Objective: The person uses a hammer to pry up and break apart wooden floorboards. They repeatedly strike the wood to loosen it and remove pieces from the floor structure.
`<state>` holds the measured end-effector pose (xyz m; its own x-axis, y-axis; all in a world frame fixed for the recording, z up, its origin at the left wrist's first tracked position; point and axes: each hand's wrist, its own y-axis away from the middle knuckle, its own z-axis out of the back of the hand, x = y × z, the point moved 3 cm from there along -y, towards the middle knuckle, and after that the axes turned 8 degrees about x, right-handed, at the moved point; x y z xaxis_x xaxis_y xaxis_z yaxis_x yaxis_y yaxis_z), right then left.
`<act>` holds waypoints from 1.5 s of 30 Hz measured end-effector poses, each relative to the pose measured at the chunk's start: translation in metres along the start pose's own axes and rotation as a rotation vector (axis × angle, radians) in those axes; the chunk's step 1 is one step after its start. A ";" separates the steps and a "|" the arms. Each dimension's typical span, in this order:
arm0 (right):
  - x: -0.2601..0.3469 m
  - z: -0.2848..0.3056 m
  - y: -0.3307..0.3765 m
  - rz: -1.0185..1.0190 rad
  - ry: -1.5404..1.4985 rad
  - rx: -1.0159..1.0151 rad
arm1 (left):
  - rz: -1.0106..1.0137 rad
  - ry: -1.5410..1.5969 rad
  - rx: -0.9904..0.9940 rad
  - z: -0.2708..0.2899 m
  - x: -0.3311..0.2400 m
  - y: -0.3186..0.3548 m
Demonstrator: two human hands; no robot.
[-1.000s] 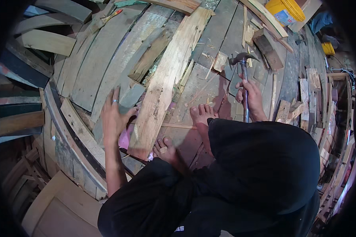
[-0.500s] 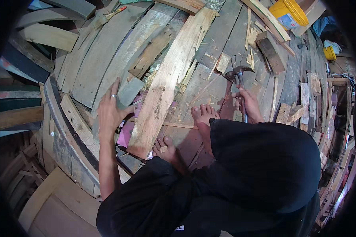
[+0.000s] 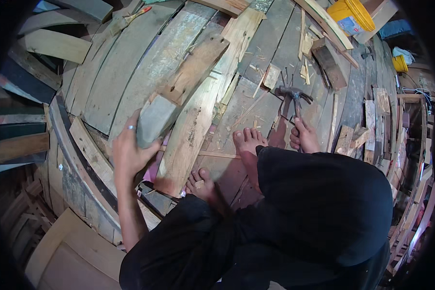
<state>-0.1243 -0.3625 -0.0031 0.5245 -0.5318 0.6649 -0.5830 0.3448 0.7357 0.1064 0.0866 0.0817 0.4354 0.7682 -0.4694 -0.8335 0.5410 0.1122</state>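
Observation:
My left hand (image 3: 133, 154) is wrapped round the grey end of a thick wooden block (image 3: 195, 70), thumb on one side and fingers on the other. The block's brown, weathered length points away to the far right, and it partly covers a long pale plank (image 3: 181, 154). In my right hand (image 3: 304, 137) is a claw hammer (image 3: 295, 93), held by its handle, with the head away from me near the floorboards. Something pink (image 3: 151, 171) shows between my left hand and the plank. My bare feet rest on the boards between both hands.
Wood chips and a small block (image 3: 271, 76) lie beyond the hammer, near a few nails. Further right are a dark timber block (image 3: 329, 63) and a yellow bucket (image 3: 351, 18). A paintbrush (image 3: 137, 14) lies at the far left. Curved timbers (image 3: 82, 159) run along the left.
My left hand has closed on the block's grey end, and the block has come up and right over the pale plank. The hammer has turned in my right hand, its claw now pointing right.

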 end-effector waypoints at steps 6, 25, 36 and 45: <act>0.034 -0.044 0.008 0.210 0.214 0.111 | 0.198 0.047 -0.063 -0.031 0.020 0.005; 0.106 -0.198 -0.032 1.128 0.918 0.258 | 0.259 -0.176 -0.254 -0.073 -0.008 0.018; 0.159 -0.212 0.023 1.071 0.732 0.386 | 0.254 -0.190 -0.232 -0.074 -0.006 0.018; 0.118 -0.213 -0.024 1.263 0.838 0.222 | 0.263 -0.140 -0.206 -0.073 -0.005 0.018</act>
<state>0.0842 -0.2686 0.0851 -0.2255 0.6127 0.7575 -0.9414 0.0632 -0.3314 0.0651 0.0677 0.0221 0.2276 0.9191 -0.3218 -0.9680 0.2495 0.0279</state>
